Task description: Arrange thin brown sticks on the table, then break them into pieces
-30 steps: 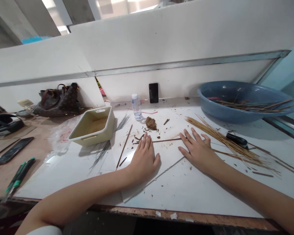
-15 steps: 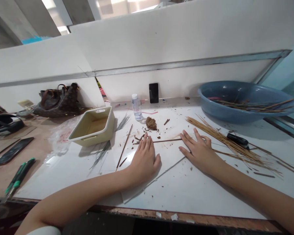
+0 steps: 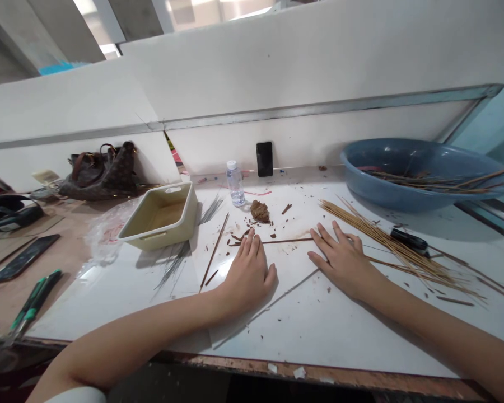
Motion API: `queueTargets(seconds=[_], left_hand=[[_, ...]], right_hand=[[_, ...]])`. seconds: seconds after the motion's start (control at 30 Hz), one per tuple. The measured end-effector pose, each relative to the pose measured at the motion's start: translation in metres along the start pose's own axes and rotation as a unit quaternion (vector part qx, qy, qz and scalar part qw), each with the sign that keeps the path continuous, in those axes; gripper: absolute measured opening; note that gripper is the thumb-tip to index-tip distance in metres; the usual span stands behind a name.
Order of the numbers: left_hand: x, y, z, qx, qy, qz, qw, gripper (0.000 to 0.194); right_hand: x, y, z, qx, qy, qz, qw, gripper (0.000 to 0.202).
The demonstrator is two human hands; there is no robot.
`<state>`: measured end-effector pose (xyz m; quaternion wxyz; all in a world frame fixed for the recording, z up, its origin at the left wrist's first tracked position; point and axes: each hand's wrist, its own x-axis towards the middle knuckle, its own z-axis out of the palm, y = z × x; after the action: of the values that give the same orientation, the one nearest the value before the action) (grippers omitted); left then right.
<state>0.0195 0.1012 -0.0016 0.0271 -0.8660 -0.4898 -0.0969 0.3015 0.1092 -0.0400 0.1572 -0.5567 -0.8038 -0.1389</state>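
My left hand [image 3: 250,275] lies flat, palm down, with its fingertips over the left end of a thin brown-coated stick [image 3: 288,241]. At the stick's other end, my right hand [image 3: 343,262] presses down with spread fingers. Between the hands the stick's middle shows, lying flat on the white board. Just beyond them sits a lump of brown clay-like paste [image 3: 259,211] with crumbs scattered around it. A bundle of thin bamboo sticks [image 3: 357,225] lies to the right of my right hand, with a black-handled tool [image 3: 409,240] across it.
A blue basin [image 3: 403,193] holding sticks stands at the back right. Behind the paste are a clear bottle [image 3: 236,187] and an upright phone [image 3: 264,159]. Leftward lie a yellowish tub [image 3: 151,242], thin wires [image 3: 174,266], another brown stick [image 3: 214,252], a handbag [image 3: 105,176] and green-black tools [image 3: 36,299].
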Motion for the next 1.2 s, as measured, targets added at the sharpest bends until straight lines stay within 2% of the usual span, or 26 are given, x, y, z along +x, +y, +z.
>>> queueTargets(seconds=[0.13, 0.27, 0.43, 0.53, 0.8, 0.9, 1.03, 1.2], left_hand=[[-0.002, 0.004, -0.006, 0.009, 0.025, 0.021, 0.999, 0.058], [-0.003, 0.003, -0.004, 0.013, 0.034, 0.026, 0.999, 0.063], [0.000, -0.004, 0.009, 0.009, -0.025, 0.025, 0.999, 0.068], [0.001, -0.007, 0.012, 0.011, -0.042, 0.020, 0.999, 0.070], [-0.007, -0.001, 0.009, 0.043, -0.015, 0.062, 0.997, 0.069], [-0.005, -0.003, 0.014, 0.040, -0.024, 0.035, 0.998, 0.072], [-0.002, -0.006, 0.015, 0.042, -0.019, 0.018, 0.999, 0.074], [-0.006, -0.002, 0.013, 0.061, -0.001, 0.052, 0.997, 0.068]], right_hand=[[0.004, 0.001, -0.015, 0.034, 0.030, -0.048, 0.998, 0.044], [0.007, -0.001, -0.024, 0.032, 0.044, -0.053, 0.997, 0.039], [0.006, 0.000, -0.018, 0.004, 0.041, -0.044, 0.998, 0.040], [0.006, -0.001, -0.016, -0.012, 0.037, -0.040, 0.998, 0.043], [0.007, 0.001, -0.029, 0.040, 0.057, -0.105, 0.992, 0.039], [0.004, 0.001, -0.019, 0.006, 0.040, -0.093, 0.995, 0.042], [0.001, 0.002, -0.003, -0.031, 0.019, -0.064, 0.997, 0.056], [0.004, 0.005, -0.017, 0.022, 0.024, -0.093, 0.995, 0.041]])
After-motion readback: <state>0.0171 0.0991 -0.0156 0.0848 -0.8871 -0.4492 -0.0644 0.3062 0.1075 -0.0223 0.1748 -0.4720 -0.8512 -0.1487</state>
